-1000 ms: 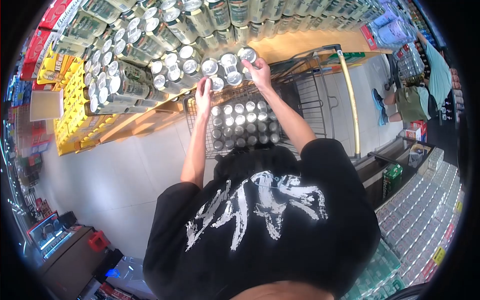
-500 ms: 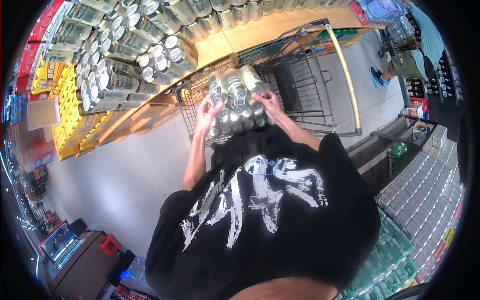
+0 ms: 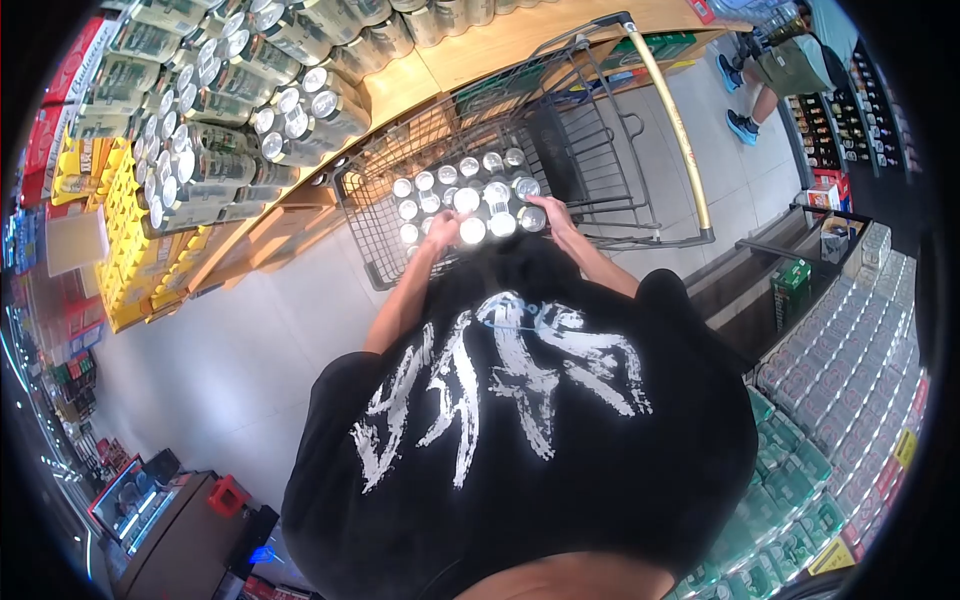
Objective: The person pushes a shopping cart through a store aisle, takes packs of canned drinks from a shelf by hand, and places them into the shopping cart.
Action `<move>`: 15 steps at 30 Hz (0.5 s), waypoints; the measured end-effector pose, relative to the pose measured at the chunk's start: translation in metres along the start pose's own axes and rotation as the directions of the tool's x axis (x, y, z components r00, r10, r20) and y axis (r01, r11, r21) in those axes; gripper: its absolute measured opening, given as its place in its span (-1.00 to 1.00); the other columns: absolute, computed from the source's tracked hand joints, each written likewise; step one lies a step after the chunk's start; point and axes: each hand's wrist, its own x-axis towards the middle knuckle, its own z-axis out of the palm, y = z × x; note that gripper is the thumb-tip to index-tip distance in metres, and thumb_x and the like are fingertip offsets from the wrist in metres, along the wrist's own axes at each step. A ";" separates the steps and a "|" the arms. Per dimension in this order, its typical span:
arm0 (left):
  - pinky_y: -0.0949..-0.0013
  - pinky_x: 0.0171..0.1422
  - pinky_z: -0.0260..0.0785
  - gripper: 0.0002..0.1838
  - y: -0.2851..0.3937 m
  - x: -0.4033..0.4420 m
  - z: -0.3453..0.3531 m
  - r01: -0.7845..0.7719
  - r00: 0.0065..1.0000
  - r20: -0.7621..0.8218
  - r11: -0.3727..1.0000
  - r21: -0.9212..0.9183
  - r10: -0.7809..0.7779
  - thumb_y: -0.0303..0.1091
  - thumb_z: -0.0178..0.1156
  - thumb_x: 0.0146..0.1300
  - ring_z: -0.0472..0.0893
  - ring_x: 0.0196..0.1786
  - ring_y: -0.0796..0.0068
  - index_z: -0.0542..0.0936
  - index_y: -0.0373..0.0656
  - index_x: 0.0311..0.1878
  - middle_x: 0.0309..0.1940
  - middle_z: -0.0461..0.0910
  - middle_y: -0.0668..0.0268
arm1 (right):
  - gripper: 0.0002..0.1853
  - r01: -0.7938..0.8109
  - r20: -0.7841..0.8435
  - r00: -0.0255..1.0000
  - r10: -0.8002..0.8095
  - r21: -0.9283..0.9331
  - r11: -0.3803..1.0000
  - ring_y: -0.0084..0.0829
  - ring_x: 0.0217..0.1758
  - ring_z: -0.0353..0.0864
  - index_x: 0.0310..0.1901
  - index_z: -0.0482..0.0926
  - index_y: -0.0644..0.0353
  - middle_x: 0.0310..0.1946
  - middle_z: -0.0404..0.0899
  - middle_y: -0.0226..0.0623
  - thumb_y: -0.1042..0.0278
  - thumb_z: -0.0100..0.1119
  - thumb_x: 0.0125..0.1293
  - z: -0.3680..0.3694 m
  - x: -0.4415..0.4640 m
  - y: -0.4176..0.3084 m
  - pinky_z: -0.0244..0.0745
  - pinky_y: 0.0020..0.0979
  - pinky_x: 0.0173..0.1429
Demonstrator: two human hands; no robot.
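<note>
Gripping, left hand (image 3: pixel 441 233): is holding the left end of a six-pack of cans (image 3: pixel 498 194), thumb and fingers bending against the nearer cans.
Right hand (image 3: pixel 552 212): is gripping the opposite end, its fingers curling onto the last can; some of them are hiding from view.
Six-pack's place: is lying within the cart, over the near side of the load, silver tops facing up in two rows of three; whether it is resting on cans or hanging just above them, the view is not telling.
Loose-looking load: more silver-topped cans (image 3: pixel 425 180) are standing in close rows, showing to the left of the six-pack and beyond it.
Wire shopping cart (image 3: pixel 556 160): is standing beside a wooden display ledge (image 3: pixel 500 45), its yellow handlebar (image 3: pixel 672 125) rising on the right.
Display stock: stacked can packs (image 3: pixel 215 165) are filling the upper left, while yellow cartons (image 3: pixel 140 270) are standing below them.
Black short-sleeved top (image 3: pixel 590 470): is showing white brush-style lettering (image 3: pixel 525 380).
Other shopper: a person in olive shorts (image 3: pixel 795 75) and blue shoes (image 3: pixel 742 128) is standing at upper right, well apart from the cart.
Lower right: clear-wrapped packs (image 3: pixel 840 350) are forming a broad stack behind green packs (image 3: pixel 770 500).
</note>
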 end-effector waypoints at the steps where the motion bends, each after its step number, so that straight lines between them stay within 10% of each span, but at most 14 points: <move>1: 0.34 -0.23 0.47 -0.48 -0.009 0.007 0.001 0.020 1.000 -0.001 0.996 0.092 -0.019 0.09 0.24 0.20 0.59 -0.24 0.42 0.52 -0.26 -0.14 -0.32 0.60 0.21 | -0.59 -0.004 -0.013 1.000 0.003 -0.071 0.997 -0.51 -0.21 0.59 -0.16 0.61 0.35 -0.27 0.63 -0.30 0.13 0.27 0.13 -0.005 0.004 0.003 0.43 -0.47 -0.08; 5: 0.28 0.23 0.30 -0.29 -0.060 0.055 0.002 -0.004 0.997 0.078 0.921 0.389 -0.028 0.18 0.11 0.24 0.52 0.14 0.18 0.51 -0.38 0.10 0.02 0.56 -0.04 | -0.64 -0.046 0.009 0.999 0.047 -0.084 0.995 -0.50 -0.33 0.61 -0.19 0.60 0.31 -0.34 0.62 -0.30 0.15 0.26 0.15 -0.028 0.019 0.024 0.51 -0.47 -0.21; 15: 0.25 0.30 0.25 -0.35 -0.007 0.008 0.019 -0.109 0.964 0.264 0.854 0.509 -0.034 0.14 0.12 0.24 0.47 0.20 0.17 0.52 -0.32 0.09 0.09 0.53 0.00 | -0.58 -0.254 -0.073 0.964 0.256 0.028 0.967 -0.36 -0.18 0.61 -0.04 0.52 0.26 -0.20 0.58 -0.24 0.13 0.25 0.17 -0.050 0.031 0.032 0.55 -0.30 -0.06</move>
